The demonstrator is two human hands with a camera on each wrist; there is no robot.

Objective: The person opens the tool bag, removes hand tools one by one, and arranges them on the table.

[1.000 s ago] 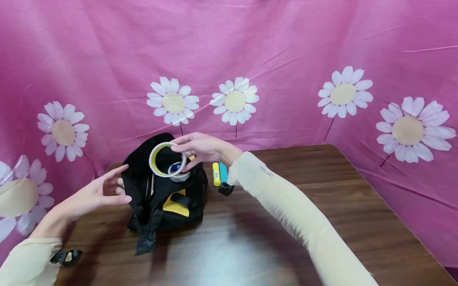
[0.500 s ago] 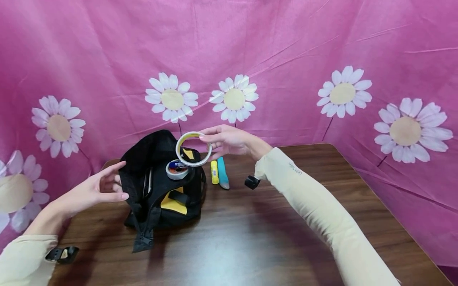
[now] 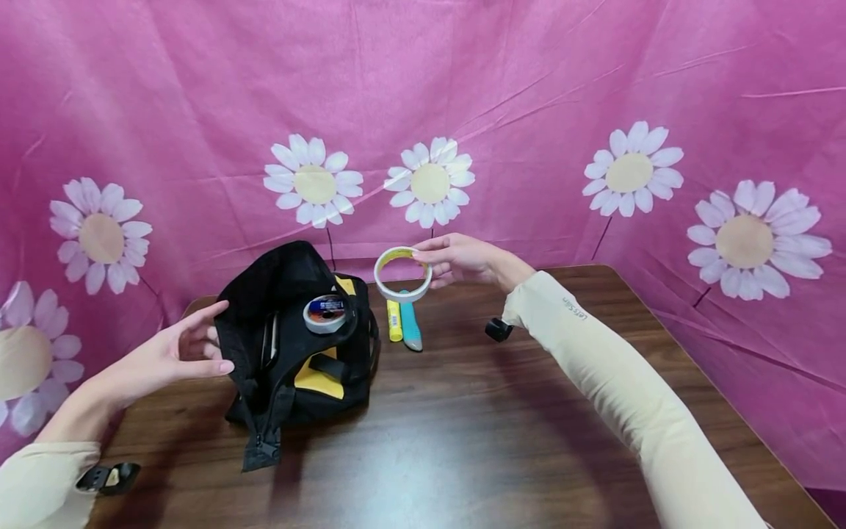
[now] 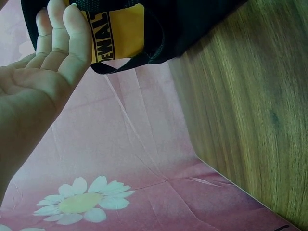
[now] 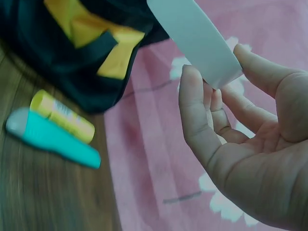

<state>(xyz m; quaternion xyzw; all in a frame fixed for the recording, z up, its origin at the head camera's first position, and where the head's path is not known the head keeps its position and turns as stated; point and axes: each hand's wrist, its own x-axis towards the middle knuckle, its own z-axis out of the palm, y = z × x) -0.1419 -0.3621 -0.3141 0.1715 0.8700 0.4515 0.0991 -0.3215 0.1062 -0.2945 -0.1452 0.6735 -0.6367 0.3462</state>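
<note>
In the head view, my right hand (image 3: 456,261) pinches a white roll of tape (image 3: 380,282) with a yellow core, holding it up above the table's back part. The roll's white outer face (image 5: 202,45) shows between thumb and fingers in the right wrist view. My left hand (image 3: 161,353) touches the left edge of a black and yellow tool bag (image 3: 320,411), which gapes at the top. Its fingers (image 4: 72,45) lie nearly straight against the bag's outside. Inside the bag's mouth sits another white roll (image 3: 324,323) with a blue label; a slim metallic thing (image 3: 270,338) is partly hidden.
Right of the bag, a yellow tube like a glue stick (image 3: 395,327) and a teal tool with a grey end (image 3: 410,323) lie side by side on the brown wooden table (image 3: 463,426). Behind hangs a pink cloth (image 3: 515,88) printed with daisies.
My right hand has carried the tape roll rightward from above the bag's mouth to above the yellow tube and teal tool. My left hand stays at the bag's edge.
</note>
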